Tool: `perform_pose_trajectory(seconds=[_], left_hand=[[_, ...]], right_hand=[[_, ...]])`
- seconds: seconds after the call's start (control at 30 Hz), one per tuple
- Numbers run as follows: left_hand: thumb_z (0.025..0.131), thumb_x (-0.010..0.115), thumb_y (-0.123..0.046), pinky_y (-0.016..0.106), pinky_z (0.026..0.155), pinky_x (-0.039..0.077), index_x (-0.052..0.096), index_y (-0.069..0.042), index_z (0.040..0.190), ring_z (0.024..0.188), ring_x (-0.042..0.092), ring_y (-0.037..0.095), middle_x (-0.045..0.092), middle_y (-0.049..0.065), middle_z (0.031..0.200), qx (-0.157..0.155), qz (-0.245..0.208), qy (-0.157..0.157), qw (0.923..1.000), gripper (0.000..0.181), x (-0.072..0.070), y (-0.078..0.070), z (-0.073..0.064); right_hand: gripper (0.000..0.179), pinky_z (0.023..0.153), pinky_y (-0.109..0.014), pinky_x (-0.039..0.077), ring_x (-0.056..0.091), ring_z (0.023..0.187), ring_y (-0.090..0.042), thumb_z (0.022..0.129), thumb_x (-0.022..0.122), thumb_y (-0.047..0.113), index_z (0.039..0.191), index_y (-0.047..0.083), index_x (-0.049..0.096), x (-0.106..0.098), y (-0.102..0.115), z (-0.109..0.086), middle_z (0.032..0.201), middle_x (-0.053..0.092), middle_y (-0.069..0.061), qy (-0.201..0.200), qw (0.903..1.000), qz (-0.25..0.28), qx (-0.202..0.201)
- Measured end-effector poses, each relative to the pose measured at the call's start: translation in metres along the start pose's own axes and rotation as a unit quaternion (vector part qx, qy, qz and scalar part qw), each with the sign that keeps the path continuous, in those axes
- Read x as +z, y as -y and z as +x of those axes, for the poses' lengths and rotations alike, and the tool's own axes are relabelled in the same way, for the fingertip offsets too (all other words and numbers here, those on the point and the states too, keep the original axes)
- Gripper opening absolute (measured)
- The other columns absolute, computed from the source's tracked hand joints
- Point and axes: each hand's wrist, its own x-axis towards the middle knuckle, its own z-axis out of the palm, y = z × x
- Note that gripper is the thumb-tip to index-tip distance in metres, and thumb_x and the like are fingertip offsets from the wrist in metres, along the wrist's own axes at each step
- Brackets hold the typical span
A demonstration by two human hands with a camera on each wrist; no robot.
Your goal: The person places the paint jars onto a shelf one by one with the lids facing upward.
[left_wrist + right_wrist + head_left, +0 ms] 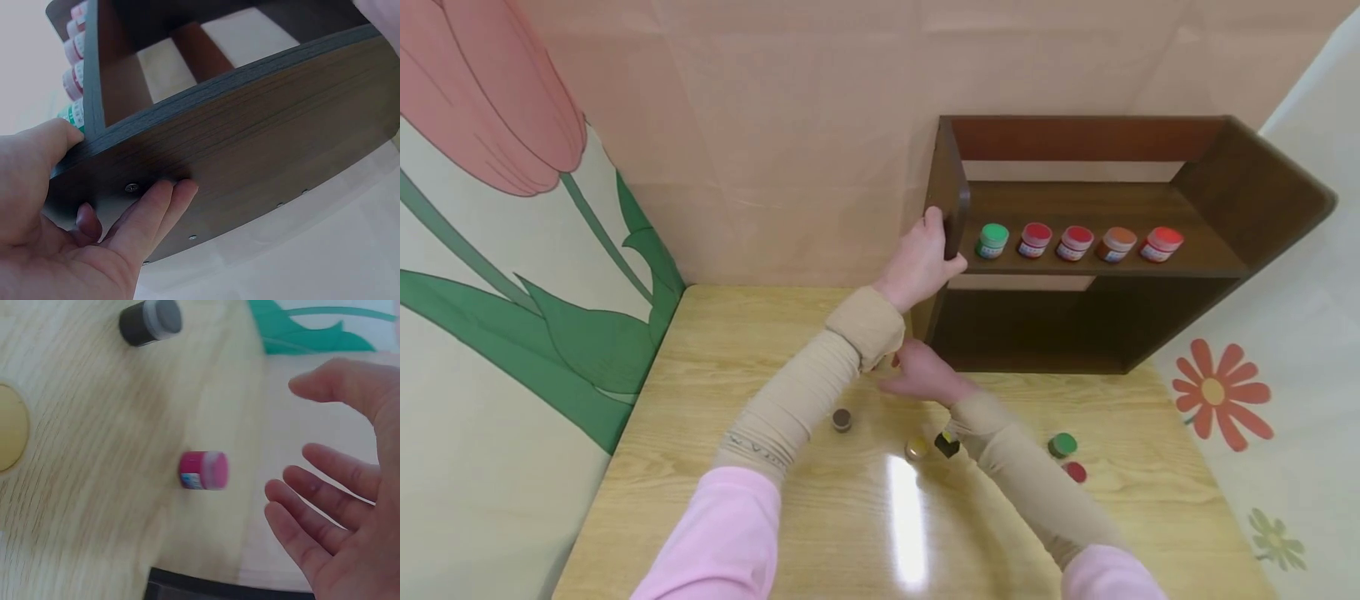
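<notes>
My left hand (pixel 921 262) grips the left side panel (pixel 262 137) of a dark brown wooden shelf (pixel 1150 204). In the left wrist view, its thumb lies by the front edge next to a green jar (pixel 74 115), and its fingers rest on the outer face. Lower down, my right hand (pixel 928 373) is beside the base of the shelf with relaxed fingers spread and nothing held. The right wrist view has a small pink paint jar (pixel 203 470) on the table, apart from those fingertips; the head view mostly hides it. Farther off stands a black jar (pixel 150 322).
A row of small jars, green (pixel 992 241) to orange-red (pixel 1162 244), stands on the upper board. On the wooden table (pixel 737 333) are a yellow jar (pixel 916 449), a green-lidded jar (pixel 1063 445) and a red-lidded jar (pixel 1076 472). Flowered cloth hangs at the sides.
</notes>
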Motion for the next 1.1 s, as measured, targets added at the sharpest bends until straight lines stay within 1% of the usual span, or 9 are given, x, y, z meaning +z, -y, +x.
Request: perform_pose_trajectory(seconds=[0.1, 0.23, 0.4, 0.5, 0.6, 0.73, 0.9, 1.0, 1.1], left_hand=[[0.090, 0.068, -0.021, 0.031, 0.075, 0.050, 0.040, 0.000, 0.123, 0.088, 0.062, 0.024, 0.054, 0.011, 0.103, -0.003, 0.001, 0.003, 1.0000, 0.049, 0.000, 0.000, 0.000], [0.090, 0.068, -0.022, 0.031, 0.074, 0.050, 0.039, 0.000, 0.124, 0.088, 0.062, 0.023, 0.054, 0.011, 0.103, -0.005, 0.002, 0.006, 1.0000, 0.050, -0.001, 0.000, 0.000], [0.090, 0.068, -0.022, 0.031, 0.073, 0.050, 0.039, 0.000, 0.123, 0.086, 0.062, 0.023, 0.054, 0.011, 0.102, -0.005, 0.001, 0.005, 1.0000, 0.049, -0.001, 0.001, 0.000], [0.090, 0.069, -0.022, 0.031, 0.073, 0.050, 0.040, -0.001, 0.123, 0.086, 0.062, 0.023, 0.054, 0.010, 0.102, -0.005, 0.000, 0.002, 1.0000, 0.049, 0.000, 0.000, 0.000], [0.090, 0.069, -0.022, 0.032, 0.073, 0.050, 0.040, -0.001, 0.122, 0.086, 0.062, 0.023, 0.054, 0.010, 0.102, -0.004, 0.003, -0.001, 1.0000, 0.049, 0.000, 0.000, 0.000], [0.090, 0.069, -0.022, 0.032, 0.073, 0.051, 0.040, 0.000, 0.122, 0.086, 0.062, 0.023, 0.054, 0.011, 0.102, -0.003, 0.005, -0.004, 1.0000, 0.049, 0.001, 0.001, 0.000], [0.090, 0.068, -0.021, 0.031, 0.072, 0.050, 0.040, -0.001, 0.122, 0.085, 0.061, 0.023, 0.053, 0.011, 0.102, -0.004, -0.001, -0.004, 1.0000, 0.047, 0.000, 0.001, 0.000], [0.090, 0.068, -0.021, 0.031, 0.072, 0.050, 0.040, 0.000, 0.122, 0.085, 0.061, 0.023, 0.053, 0.011, 0.102, -0.002, 0.003, -0.005, 1.0000, 0.047, 0.000, 0.001, 0.000], [0.090, 0.068, -0.021, 0.031, 0.073, 0.051, 0.040, 0.000, 0.123, 0.086, 0.062, 0.023, 0.054, 0.011, 0.102, -0.001, 0.004, -0.005, 1.0000, 0.048, 0.001, 0.001, 0.000]], right_hand=[[0.045, 0.081, -0.042, 0.050, 0.061, 0.093, -0.028, 0.079, 0.076, 0.022, 0.118, 0.005, 0.063, 0.009, -0.007, 0.013, 0.101, 0.065, -0.009, 0.006, 0.9999, 0.002, 0.009], [0.049, 0.094, -0.043, 0.047, 0.059, 0.107, -0.027, 0.081, 0.076, 0.018, 0.126, 0.003, 0.062, 0.019, -0.017, 0.028, 0.119, 0.064, -0.011, 0.008, 0.9998, 0.001, 0.019], [0.044, 0.094, -0.044, 0.048, 0.059, 0.108, -0.027, 0.087, 0.074, 0.025, 0.124, 0.003, 0.063, 0.031, -0.029, 0.041, 0.119, 0.064, -0.013, 0.015, 0.9985, -0.023, 0.047], [0.049, 0.097, -0.044, 0.046, 0.058, 0.114, -0.028, 0.088, 0.074, 0.029, 0.127, 0.003, 0.062, 0.039, -0.038, 0.045, 0.124, 0.062, -0.013, 0.019, 0.9973, -0.018, 0.069], [0.051, 0.099, -0.045, 0.046, 0.058, 0.116, -0.032, 0.089, 0.074, 0.030, 0.128, 0.000, 0.061, 0.048, -0.044, 0.046, 0.125, 0.063, -0.017, 0.026, 0.9953, -0.032, 0.088], [0.049, 0.096, -0.048, 0.048, 0.061, 0.112, -0.039, 0.088, 0.072, 0.028, 0.123, -0.005, 0.063, 0.055, -0.044, 0.043, 0.121, 0.065, -0.023, 0.022, 0.9931, -0.070, 0.091], [0.048, 0.100, -0.049, 0.044, 0.058, 0.115, -0.040, 0.086, 0.076, 0.019, 0.124, -0.008, 0.061, 0.058, -0.039, 0.040, 0.121, 0.064, -0.024, -0.004, 0.9946, -0.065, 0.080], [0.040, 0.098, -0.048, 0.045, 0.060, 0.108, -0.036, 0.084, 0.080, 0.017, 0.114, -0.003, 0.062, 0.063, -0.042, 0.039, 0.110, 0.065, -0.018, -0.013, 0.9950, -0.050, 0.085], [0.029, 0.090, -0.046, 0.048, 0.060, 0.095, -0.031, 0.082, 0.082, 0.016, 0.099, 0.005, 0.061, 0.068, -0.046, 0.040, 0.095, 0.062, -0.010, -0.021, 0.9950, -0.034, 0.092]])
